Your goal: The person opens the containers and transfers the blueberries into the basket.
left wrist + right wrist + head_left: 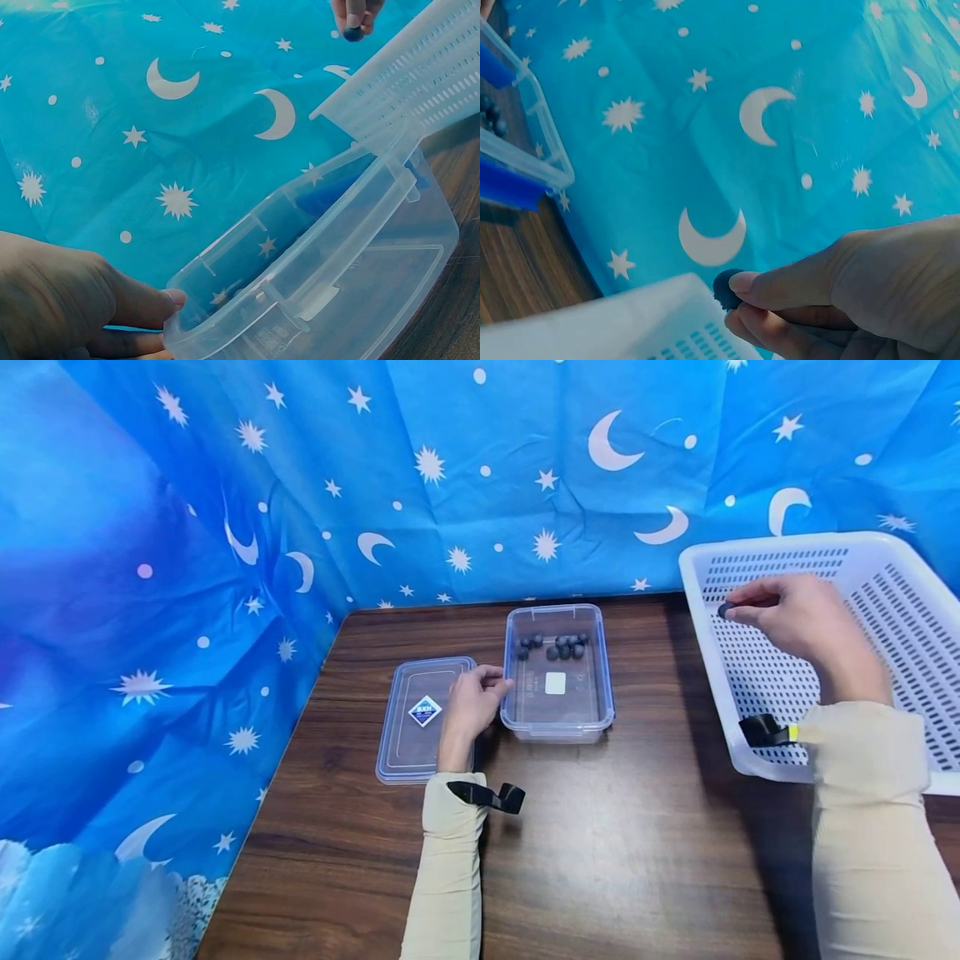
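My right hand pinches a dark round blueberry between thumb and fingers, above the left side of a white slotted basket. In the left wrist view the blueberry shows below those fingertips. With thumb and fingers my left hand grips the left rim of a clear plastic container. Several blueberries lie toward the far end of the container's floor. Part of the basket's interior is hidden behind the right hand and forearm.
A clear lid with a blue and white label lies left of the container, partly under the left hand. Everything stands on a dark wooden table. Behind it hangs a blue cloth with moons and stars.
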Demonstrator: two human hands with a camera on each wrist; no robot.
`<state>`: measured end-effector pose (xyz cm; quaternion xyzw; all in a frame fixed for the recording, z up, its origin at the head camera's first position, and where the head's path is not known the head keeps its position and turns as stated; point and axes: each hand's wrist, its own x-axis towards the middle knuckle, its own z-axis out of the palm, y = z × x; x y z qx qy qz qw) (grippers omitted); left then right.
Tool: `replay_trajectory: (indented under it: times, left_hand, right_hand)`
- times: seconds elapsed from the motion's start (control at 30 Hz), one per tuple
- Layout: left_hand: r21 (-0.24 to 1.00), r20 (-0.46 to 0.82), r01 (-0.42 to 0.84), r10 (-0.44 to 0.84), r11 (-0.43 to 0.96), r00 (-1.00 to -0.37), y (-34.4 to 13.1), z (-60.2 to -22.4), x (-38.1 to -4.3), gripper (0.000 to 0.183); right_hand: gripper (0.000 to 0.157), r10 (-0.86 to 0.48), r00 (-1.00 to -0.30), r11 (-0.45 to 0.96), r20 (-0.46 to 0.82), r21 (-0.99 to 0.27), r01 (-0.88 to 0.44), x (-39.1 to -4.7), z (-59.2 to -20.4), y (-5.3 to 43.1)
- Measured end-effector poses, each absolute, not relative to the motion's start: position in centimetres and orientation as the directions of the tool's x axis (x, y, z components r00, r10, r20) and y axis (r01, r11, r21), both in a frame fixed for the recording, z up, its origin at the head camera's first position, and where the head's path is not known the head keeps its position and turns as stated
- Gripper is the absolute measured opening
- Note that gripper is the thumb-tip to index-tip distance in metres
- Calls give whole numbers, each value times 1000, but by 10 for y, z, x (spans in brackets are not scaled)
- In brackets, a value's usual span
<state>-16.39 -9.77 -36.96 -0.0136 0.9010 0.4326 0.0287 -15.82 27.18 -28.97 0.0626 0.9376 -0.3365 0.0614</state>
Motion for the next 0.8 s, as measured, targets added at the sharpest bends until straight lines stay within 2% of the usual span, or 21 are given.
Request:
replay_trajectory:
  times: [0.33,0.67,0.8]
  left_hand:
    - [773,-60,-52,-9,633,-998,-100,-367,-163,29]
    - [778,-79,-76,-24,623,-997,-102,-368,-163,30]
    - [778,-77,-74,-22,624,-997,-102,-368,-163,30]
  right_hand:
    - [45,129,-968,767,-215,-597,235,-171,-298,288]
    - [45,106,-944,805,-313,-530,266,-181,-305,304]
    - [39,80,-931,829,-356,-495,261,-187,-308,311]
